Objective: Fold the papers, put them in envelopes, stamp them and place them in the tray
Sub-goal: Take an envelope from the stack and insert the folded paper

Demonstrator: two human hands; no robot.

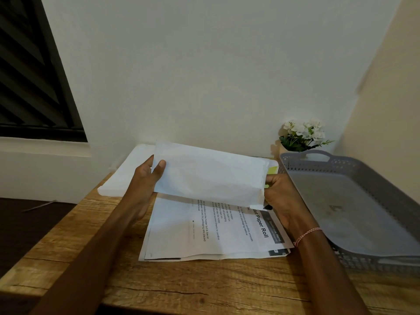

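Envelope (211,176), the white one: where is it?

It is up in the air, just over the papers (204,237) with black words on them. The papers lie flat on the wooden table (181,287).

Who holds it?

Both hands do. The left hand (147,176) pinches the left end, with its thumb on the front. The right hand (281,194) grips the right end, with its fingers curled round the edge. There is a red and white string (308,234) on that wrist.

What is near?

A grey tray (363,160) sits on the right side of the table. A white stack (122,178) lies behind the envelope. A bit of something yellow (272,170) peeks out by the right end. I cannot tell what it is. White flowers (302,133) stand behind the tray, by the wall. A dark window (29,87) is far off on the left.
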